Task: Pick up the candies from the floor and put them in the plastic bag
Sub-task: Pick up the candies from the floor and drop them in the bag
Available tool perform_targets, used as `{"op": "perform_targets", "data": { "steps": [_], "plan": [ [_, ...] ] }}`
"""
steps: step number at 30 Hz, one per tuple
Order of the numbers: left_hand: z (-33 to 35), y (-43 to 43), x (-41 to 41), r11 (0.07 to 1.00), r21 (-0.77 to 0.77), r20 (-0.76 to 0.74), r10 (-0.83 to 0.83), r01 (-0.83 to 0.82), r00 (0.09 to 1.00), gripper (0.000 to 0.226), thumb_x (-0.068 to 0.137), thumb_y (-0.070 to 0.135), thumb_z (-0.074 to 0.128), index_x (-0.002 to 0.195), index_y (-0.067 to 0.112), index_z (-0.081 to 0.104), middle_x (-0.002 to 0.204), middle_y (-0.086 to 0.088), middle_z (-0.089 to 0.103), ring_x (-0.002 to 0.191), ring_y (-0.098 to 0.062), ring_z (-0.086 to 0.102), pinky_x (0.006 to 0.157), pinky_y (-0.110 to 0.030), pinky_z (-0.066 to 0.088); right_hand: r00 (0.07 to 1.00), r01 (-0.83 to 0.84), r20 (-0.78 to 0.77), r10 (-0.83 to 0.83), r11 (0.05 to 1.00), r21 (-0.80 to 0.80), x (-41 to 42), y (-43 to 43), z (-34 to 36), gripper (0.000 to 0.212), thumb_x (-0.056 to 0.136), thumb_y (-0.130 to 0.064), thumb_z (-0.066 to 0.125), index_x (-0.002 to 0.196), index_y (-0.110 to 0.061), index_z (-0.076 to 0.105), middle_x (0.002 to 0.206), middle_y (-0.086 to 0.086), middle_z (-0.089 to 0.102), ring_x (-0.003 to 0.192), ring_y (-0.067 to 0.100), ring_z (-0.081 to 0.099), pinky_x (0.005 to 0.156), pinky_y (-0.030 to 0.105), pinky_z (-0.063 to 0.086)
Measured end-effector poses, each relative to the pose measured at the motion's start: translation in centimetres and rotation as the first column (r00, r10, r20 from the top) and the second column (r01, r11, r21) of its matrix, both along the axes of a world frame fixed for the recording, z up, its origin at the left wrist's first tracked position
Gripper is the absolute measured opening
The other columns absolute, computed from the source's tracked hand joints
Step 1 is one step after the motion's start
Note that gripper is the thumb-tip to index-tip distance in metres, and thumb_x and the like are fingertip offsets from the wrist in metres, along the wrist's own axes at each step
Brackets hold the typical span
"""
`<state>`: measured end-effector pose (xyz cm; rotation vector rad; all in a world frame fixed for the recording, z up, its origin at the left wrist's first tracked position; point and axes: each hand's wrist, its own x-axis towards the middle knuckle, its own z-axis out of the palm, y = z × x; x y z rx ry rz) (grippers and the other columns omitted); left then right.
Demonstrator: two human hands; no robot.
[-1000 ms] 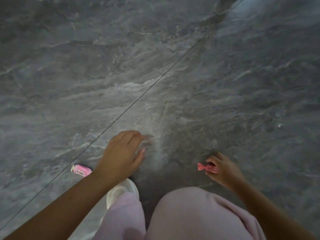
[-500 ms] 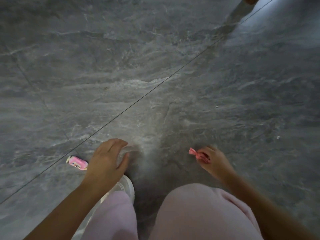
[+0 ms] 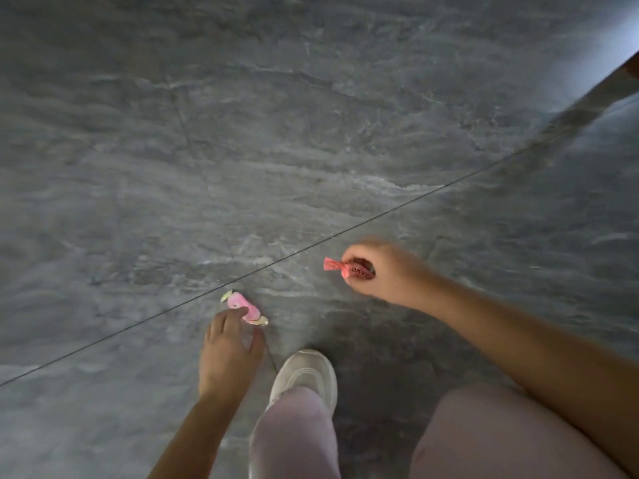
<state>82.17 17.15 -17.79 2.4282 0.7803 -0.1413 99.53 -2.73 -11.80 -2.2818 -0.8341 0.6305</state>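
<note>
- Down low, the left hand point(image 3: 230, 354) reaches over the grey stone floor point(image 3: 311, 133), fingers spread and loosely curved.
- Its fingertips point(image 3: 238, 311) touch a pink candy point(image 3: 243, 307) with pale yellowish twisted ends; the candy lies on the floor, not lifted, and no finger is closed round it.
- That candy sits right beside a thin dark tile joint point(image 3: 380, 217) that runs slantwise across the floor, from lower left to upper right.
- Off to the right, the right hand point(image 3: 380, 271) is curled shut around a red candy point(image 3: 352, 269), thumb and fingers pinching its body.
- One twisted end of the red wrapper sticks out to the left of the fist; dark letters show on the wrapper, too blurred to read with any certainty.
- Whether the right hand is raised off the floor or resting on it cannot be told.
- Both candies are well apart, with the joint passing between them.
- A white shoe point(image 3: 306, 375) stands on the floor just right of the left hand, below a pale pink trouser leg point(image 3: 294, 433).
- A second pink knee point(image 3: 491, 440) fills the lower right, under the right forearm.
</note>
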Motion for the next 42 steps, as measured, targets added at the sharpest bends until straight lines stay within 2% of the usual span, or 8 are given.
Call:
{"op": "perform_targets", "data": {
  "steps": [7, 9, 14, 19, 25, 32, 35, 42],
  "plan": [
    [-2.9, 2.1, 0.0, 0.957, -0.153, -0.090, 0.234, -0.246, 0.968, 0.023, 0.075, 0.019, 0.066, 0.093, 0.012, 0.055, 0.095, -0.015, 0.057, 0.096, -0.034, 0.048, 0.079, -0.036, 0.036, 0.995, 0.021, -0.095, -0.024, 0.999, -0.028, -0.2, 1.9, -0.5, 0.007, 0.077, -0.018, 0.066, 0.083, -0.016, 0.063, 0.070, 0.004, 0.064, 0.051, 0.017, 0.060, 0.048, 0.024, 0.047],
    [-3.4, 2.3, 0.4, 0.941, -0.164, -0.105, 0.282, -0.297, 0.954, 0.030, 0.075, 0.029, 0.067, 0.097, 0.013, 0.054, 0.095, -0.012, 0.056, 0.096, -0.031, 0.048, 0.079, -0.037, 0.037, 0.985, 0.045, -0.166, -0.050, 0.998, -0.033, 0.0, 1.8, -1.2, 0.006, 0.078, -0.017, 0.066, 0.081, -0.018, 0.061, 0.064, 0.001, 0.062, 0.045, 0.016, 0.060, 0.042, 0.034, 0.051],
    [-4.0, 1.9, 2.0, 0.948, -0.115, -0.119, 0.285, -0.298, 0.951, 0.059, 0.075, 0.034, 0.069, 0.123, 0.009, 0.045, 0.115, -0.016, 0.052, 0.109, -0.033, 0.046, 0.088, -0.043, 0.041, 0.963, 0.073, -0.260, -0.076, 0.997, -0.019, 0.2, 1.3, -1.8, 0.008, 0.078, -0.011, 0.066, 0.085, -0.011, 0.061, 0.065, 0.008, 0.063, 0.037, 0.006, 0.054, 0.032, 0.014, 0.038],
    [-4.7, 1.0, 3.5, 0.963, -0.097, -0.113, 0.239, -0.250, 0.964, 0.058, 0.072, 0.023, 0.073, 0.121, 0.003, 0.046, 0.119, -0.022, 0.051, 0.114, -0.036, 0.043, 0.094, -0.045, 0.037, 0.953, 0.129, -0.278, -0.124, 0.992, 0.000, 0.3, 0.3, -1.7, 0.008, 0.077, -0.010, 0.066, 0.082, -0.014, 0.061, 0.068, 0.009, 0.066, 0.052, 0.019, 0.062, 0.047, 0.023, 0.048],
    [-4.1, -0.7, 3.4, 0.967, -0.110, -0.145, 0.212, -0.229, 0.966, 0.046, 0.073, 0.005, 0.061, 0.117, 0.007, 0.050, 0.114, -0.022, 0.050, 0.098, -0.040, 0.051, 0.080, -0.042, 0.042, 0.953, 0.131, -0.279, -0.122, 0.991, 0.016, -0.3, -0.9, -1.1, 0.006, 0.078, -0.011, 0.066, 0.082, -0.013, 0.061, 0.066, 0.009, 0.063, 0.045, 0.006, 0.056, 0.041, 0.013, 0.041],
    [0.5, -2.7, 0.8, 0.858, -0.261, 0.006, 0.460, -0.443, 0.888, 0.034, 0.074, 0.004, 0.065, 0.105, 0.016, 0.056, 0.080, -0.004, 0.062, 0.072, -0.021, 0.057, 0.067, -0.028, 0.038, 0.936, 0.245, -0.299, -0.188, 0.955, 0.165, -1.3, -0.4, 0.1, 0.007, 0.080, -0.013, 0.064, 0.086, -0.013, 0.060, 0.061, 0.002, 0.063, 0.041, 0.008, 0.055, 0.041, 0.018, 0.045],
    [3.4, -3.4, 1.2, 0.875, -0.275, 0.073, 0.432, -0.398, 0.899, 0.033, 0.075, 0.005, 0.065, 0.103, 0.019, 0.057, 0.076, 0.009, 0.058, 0.071, -0.004, 0.055, 0.069, -0.025, 0.039, 0.902, 0.334, -0.353, -0.249, 0.920, 0.204, -1.6, -0.3, 0.7, 0.005, 0.081, -0.013, 0.063, 0.084, -0.016, 0.060, 0.063, 0.002, 0.064, 0.043, 0.011, 0.059, 0.043, 0.026, 0.050],
    [10.8, -4.2, 5.3, 0.918, -0.346, -0.008, 0.206, -0.196, 0.979, 0.036, 0.077, 0.007, 0.065, 0.101, 0.032, 0.057, 0.088, 0.001, 0.065, 0.076, -0.017, 0.062, 0.069, -0.036, 0.051, 0.699, 0.682, -0.387, -0.602, 0.723, 0.106, -3.9, -5.0, 4.0, 0.002, 0.082, -0.013, 0.060, 0.080, -0.013, 0.059, 0.064, 0.016, 0.063, 0.050, 0.032, 0.060, 0.049, 0.047, 0.053]
  ]
}}
